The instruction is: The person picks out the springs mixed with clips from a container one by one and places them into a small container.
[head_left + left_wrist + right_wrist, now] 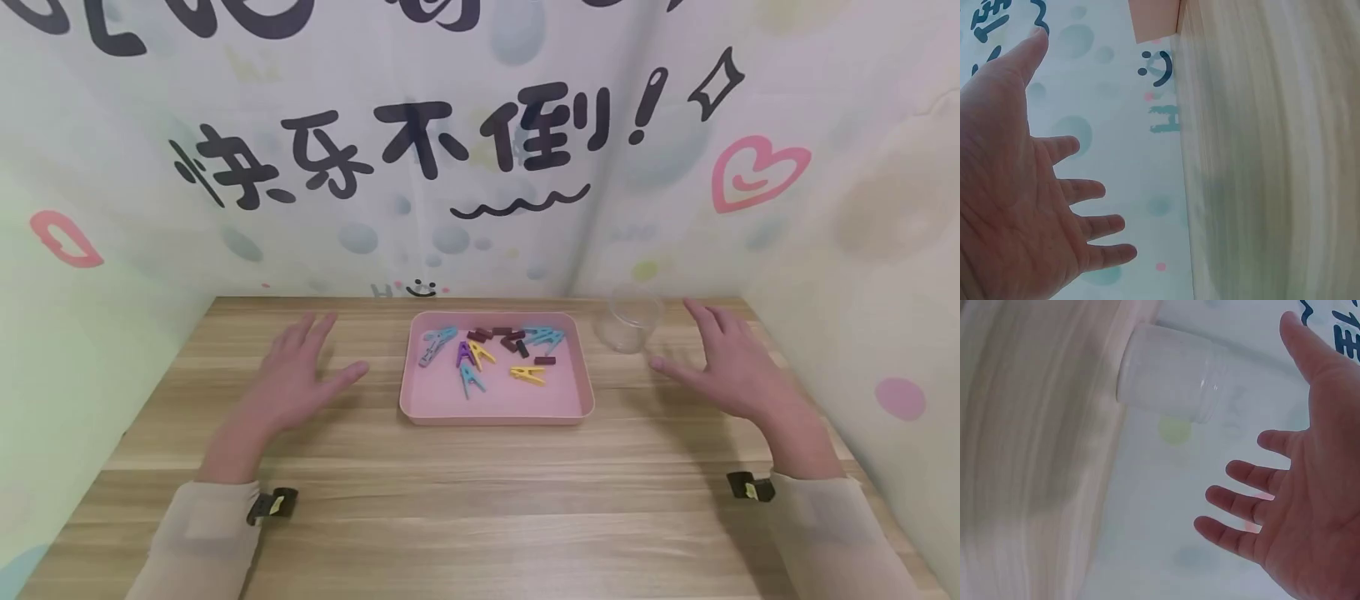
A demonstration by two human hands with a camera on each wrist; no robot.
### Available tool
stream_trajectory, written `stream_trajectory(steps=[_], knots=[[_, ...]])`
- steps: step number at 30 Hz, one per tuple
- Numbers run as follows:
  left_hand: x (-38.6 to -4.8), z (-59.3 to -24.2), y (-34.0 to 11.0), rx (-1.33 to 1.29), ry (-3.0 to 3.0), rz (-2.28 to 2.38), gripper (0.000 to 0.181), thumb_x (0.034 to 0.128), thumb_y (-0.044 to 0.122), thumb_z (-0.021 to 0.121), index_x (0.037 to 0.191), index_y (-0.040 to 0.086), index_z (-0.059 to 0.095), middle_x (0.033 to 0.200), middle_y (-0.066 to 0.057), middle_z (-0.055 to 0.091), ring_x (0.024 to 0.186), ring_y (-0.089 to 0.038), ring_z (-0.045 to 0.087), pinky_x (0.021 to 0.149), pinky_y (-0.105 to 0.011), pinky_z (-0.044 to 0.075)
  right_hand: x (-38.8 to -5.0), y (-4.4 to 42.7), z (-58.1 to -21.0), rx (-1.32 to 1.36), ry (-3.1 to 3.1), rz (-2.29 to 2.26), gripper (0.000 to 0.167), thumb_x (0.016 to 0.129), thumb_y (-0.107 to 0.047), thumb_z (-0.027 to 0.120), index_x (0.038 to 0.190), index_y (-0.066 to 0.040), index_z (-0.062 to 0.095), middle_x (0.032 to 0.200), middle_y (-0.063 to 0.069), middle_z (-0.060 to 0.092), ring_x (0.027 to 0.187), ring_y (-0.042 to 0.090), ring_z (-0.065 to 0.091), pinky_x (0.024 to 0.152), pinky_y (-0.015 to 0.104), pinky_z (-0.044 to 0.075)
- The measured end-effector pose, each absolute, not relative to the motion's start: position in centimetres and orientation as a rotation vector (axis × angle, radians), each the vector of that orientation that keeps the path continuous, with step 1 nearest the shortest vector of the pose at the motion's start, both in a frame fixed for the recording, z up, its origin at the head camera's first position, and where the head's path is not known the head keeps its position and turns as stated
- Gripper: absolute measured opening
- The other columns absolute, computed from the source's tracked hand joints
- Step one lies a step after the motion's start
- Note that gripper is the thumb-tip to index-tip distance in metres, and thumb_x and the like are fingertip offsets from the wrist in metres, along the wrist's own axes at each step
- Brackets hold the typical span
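Observation:
My left hand hovers over the table to the left of a pink tray, fingers spread and holding nothing. On the other side my right hand is also spread and holds nothing; nearest to it stands a clear round jar, which the right wrist view shows upright on the tabletop. Inside the tray lie blue clothespins, yellow clothespins, a purple clothespin and several small dark brown pieces. The left wrist view shows the open left palm and a corner of the tray.
The wood-grain table meets a printed white cloth backdrop at its back edge, with similar cloth along both sides. A small black clip-like device is at the left cuff, and another at the right cuff.

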State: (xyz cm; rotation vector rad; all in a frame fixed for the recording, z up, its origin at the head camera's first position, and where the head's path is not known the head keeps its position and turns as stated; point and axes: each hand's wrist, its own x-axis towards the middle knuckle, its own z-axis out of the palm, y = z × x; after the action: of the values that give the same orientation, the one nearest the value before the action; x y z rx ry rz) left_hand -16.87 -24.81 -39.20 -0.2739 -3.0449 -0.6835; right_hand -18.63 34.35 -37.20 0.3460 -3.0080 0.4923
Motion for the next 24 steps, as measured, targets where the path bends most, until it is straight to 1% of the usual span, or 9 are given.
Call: stream_trajectory(steps=[5,8,11,13,15,20,24], knots=[[-17.2,-39.1,-24.2,-0.276,-3.036,-0.793,0.105,0.0979,0.074,0.055,0.171,0.011,0.013,0.172,-0.029,0.013,0.154,-0.059,0.012,0.116,-0.082,0.02,-18.5,33.5,-36.5,0.403,-2.962,0.573,0.108,0.092,-0.058,0.078,0.168,-0.004,0.022,0.158,0.036,0.031,0.144,0.057,0.031,0.109,0.078,0.034],[-17.4,-39.2,-23.8,-0.293,-3.011,-0.888,0.104,0.0984,0.071,0.058,0.171,0.008,0.016,0.171,-0.029,0.018,0.154,-0.055,0.017,0.118,-0.078,0.023,-18.5,32.9,-36.2,0.454,-2.919,0.615,0.103,0.092,-0.051,0.081,0.165,-0.001,0.027,0.154,0.034,0.038,0.138,0.055,0.039,0.105,0.076,0.04],[-17.6,-39.4,-23.4,-0.327,-2.967,-0.982,0.1,0.1,0.065,0.061,0.169,0.004,0.02,0.166,-0.029,0.028,0.147,-0.052,0.033,0.116,-0.072,0.034,-18.6,32.4,-36.0,0.494,-2.874,0.671,0.096,0.092,-0.042,0.084,0.162,-0.001,0.034,0.149,0.03,0.045,0.131,0.051,0.047,0.1,0.072,0.045],[-17.8,-39.5,-23.1,-0.343,-2.944,-1.044,0.097,0.101,0.061,0.063,0.168,0.004,0.022,0.163,-0.028,0.034,0.14,-0.049,0.043,0.111,-0.067,0.043,-18.6,32.0,-35.8,0.517,-2.851,0.714,0.091,0.092,-0.037,0.085,0.16,-0.002,0.036,0.146,0.028,0.049,0.127,0.049,0.051,0.099,0.068,0.047],[-17.9,-39.5,-22.7,-0.353,-2.928,-1.113,0.095,0.1016,0.057,0.065,0.168,0.004,0.023,0.159,-0.028,0.039,0.133,-0.047,0.05,0.104,-0.064,0.05,-18.7,31.6,-35.7,0.54,-2.833,0.755,0.087,0.092,-0.032,0.086,0.159,-0.002,0.039,0.144,0.026,0.051,0.126,0.046,0.053,0.098,0.066,0.05],[-18.2,-39.6,-22.0,-0.357,-2.911,-1.279,0.091,0.102,0.052,0.068,0.168,0.006,0.024,0.156,-0.026,0.044,0.131,-0.045,0.055,0.101,-0.059,0.055,-19.2,30.8,-35.7,0.612,-2.794,0.822,0.082,0.092,-0.024,0.086,0.157,-0.001,0.042,0.142,0.022,0.055,0.122,0.04,0.057,0.093,0.061,0.055],[-18.4,-39.7,-21.6,-0.339,-2.904,-1.422,0.093,0.1006,0.049,0.071,0.169,0.008,0.024,0.157,-0.024,0.045,0.132,-0.042,0.056,0.099,-0.057,0.058,-19.6,30.1,-36.0,0.652,-2.778,0.866,0.08,0.092,-0.022,0.086,0.157,-0.002,0.044,0.139,0.02,0.058,0.119,0.038,0.059,0.091,0.058,0.057]])
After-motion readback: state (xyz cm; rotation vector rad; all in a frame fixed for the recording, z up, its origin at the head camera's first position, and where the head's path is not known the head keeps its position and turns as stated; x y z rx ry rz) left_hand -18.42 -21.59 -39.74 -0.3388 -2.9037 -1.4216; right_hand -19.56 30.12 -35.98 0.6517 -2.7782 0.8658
